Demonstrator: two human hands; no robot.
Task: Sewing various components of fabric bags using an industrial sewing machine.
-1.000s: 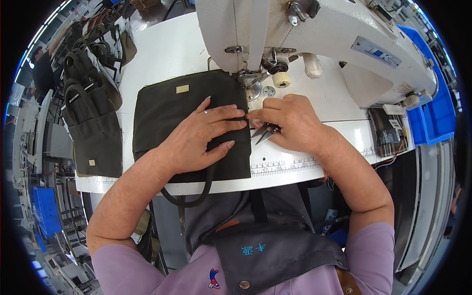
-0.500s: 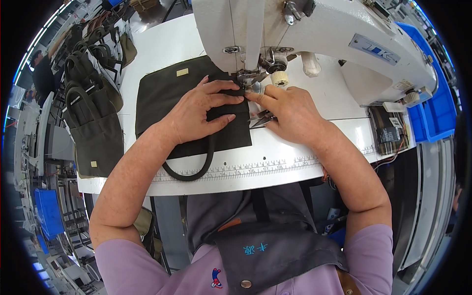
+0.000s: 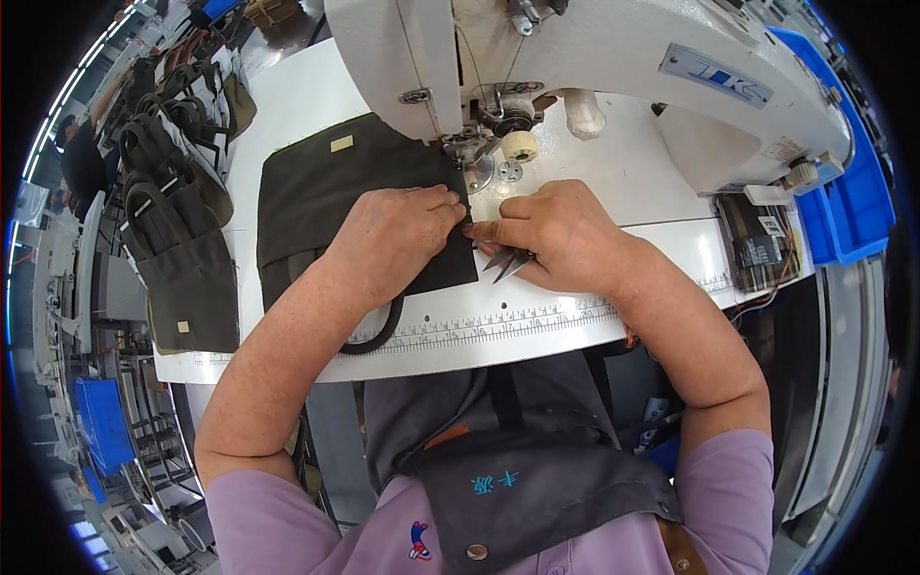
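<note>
A dark olive fabric bag panel (image 3: 335,196) with a small pale label and a rounded handle (image 3: 379,335) lies flat on the white table. My left hand (image 3: 398,235) rests on it, fingers bent and gathered at the panel's right edge, pinching the cloth there. My right hand (image 3: 565,235) is closed around small metal snips (image 3: 508,261), whose blades point toward me from under the fingers. Its index finger touches the panel's right edge beside the left fingertips. Just beyond both hands, the sewing machine's needle and presser foot (image 3: 460,158) stand at the panel's far right edge.
The white sewing machine (image 3: 613,48) spans the far side. A ruler strip (image 3: 460,331) runs along the table's near edge. Stacked olive bag pieces (image 3: 182,259) hang at the left. Right are a blue tray (image 3: 843,220) and a dark plaid bundle (image 3: 752,244).
Both hands have come nearer to me along the panel's right edge, away from the needle. My left fingers, spread flat before, are now bent in. The snips remain in my right hand.
</note>
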